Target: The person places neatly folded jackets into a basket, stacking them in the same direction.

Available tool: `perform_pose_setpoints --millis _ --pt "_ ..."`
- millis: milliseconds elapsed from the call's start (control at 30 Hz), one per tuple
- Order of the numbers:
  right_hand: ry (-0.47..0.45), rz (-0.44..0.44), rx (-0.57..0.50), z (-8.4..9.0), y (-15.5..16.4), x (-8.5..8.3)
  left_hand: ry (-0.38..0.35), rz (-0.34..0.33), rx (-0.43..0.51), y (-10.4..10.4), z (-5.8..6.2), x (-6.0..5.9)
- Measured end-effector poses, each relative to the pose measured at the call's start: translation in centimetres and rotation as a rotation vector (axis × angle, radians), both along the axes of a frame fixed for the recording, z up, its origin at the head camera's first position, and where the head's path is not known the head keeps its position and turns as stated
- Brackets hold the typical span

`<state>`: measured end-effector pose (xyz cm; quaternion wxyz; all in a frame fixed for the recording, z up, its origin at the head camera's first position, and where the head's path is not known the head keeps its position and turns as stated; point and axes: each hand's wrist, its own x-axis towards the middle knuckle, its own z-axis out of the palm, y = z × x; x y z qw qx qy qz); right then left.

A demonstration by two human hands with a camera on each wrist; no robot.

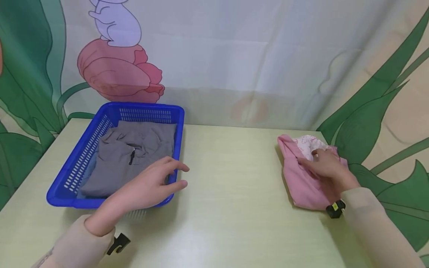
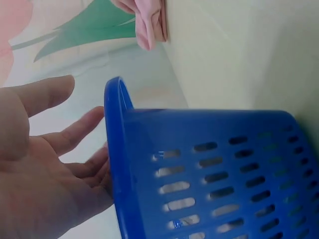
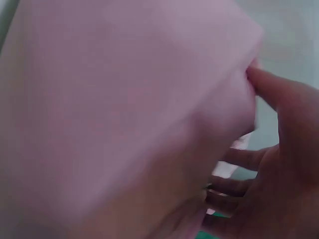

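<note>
On the right of the table lies a folded pink garment (image 1: 303,186) with a white patterned part (image 1: 306,145) showing at its top. My right hand (image 1: 325,163) holds it there, the thumb on the pink cloth (image 3: 124,99) and the other fingers bent against it, their tips partly hidden. My left hand (image 1: 155,182) hovers over the right rim of a blue plastic basket (image 1: 181,130), thumb and fingers apart, holding nothing. In the left wrist view, the fingers of the left hand (image 2: 55,159) are beside the basket's rim; whether they touch it I cannot tell.
Inside the basket lies a folded grey garment (image 1: 147,137) with a dark zip pull, above a bluish cloth (image 1: 88,171). The pale table (image 1: 231,193) stretches between basket and pink garment. Behind it hangs a printed curtain (image 1: 218,56). Each wrist wears a small black device (image 1: 335,209).
</note>
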<state>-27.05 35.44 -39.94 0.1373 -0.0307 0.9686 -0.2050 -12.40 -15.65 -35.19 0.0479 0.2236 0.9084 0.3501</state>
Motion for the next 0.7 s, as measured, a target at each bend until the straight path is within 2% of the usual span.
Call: perform_pose_setpoints --millis 100,333,533,700 --pt "-0.038 0.007 -0.008 -0.5 0.6 -0.2 -0.009 -0.016 0.019 0.4 -0.1 0.1" --pt "0.000 0.031 0.040 -0.9 0.4 -0.6 -0.028 -0.102 0.090 0.9 -0.7 0.1" --pt "-0.005 0.012 0.068 -1.6 -0.5 -0.7 -0.072 -0.170 0.093 1.2 -1.0 0.2" --pt "0.044 0.026 0.154 -2.0 -2.5 -0.4 -0.077 -0.250 0.058 1.6 -1.2 0.5"
